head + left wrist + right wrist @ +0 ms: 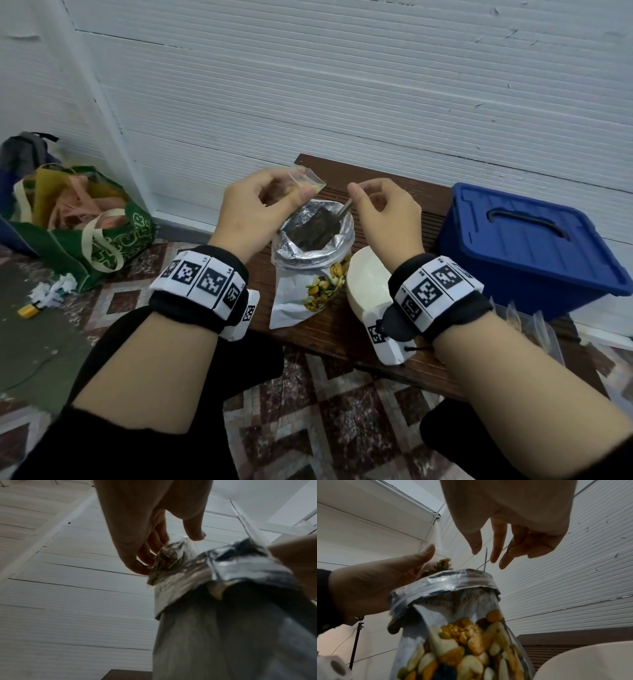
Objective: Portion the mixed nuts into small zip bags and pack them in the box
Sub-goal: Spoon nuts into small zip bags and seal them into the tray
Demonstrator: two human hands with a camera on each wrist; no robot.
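Your left hand pinches the small zip bag just above the open nut pouch on the counter. Your right hand pinches a thin handle, maybe a spoon, dipping into the pouch. Hold the bag's mouth wide and close to the pouch, then lift slowly and tip the nuts in. The blue box sits shut on your right.

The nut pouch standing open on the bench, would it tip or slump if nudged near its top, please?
Probably it would tip: the nut pouch stands free, tall on a narrow base, and neither hand holds it. Its rolled foil rim is creased, so the top likely buckles rather than pushing back. The spoon dipping inside could lever it over.
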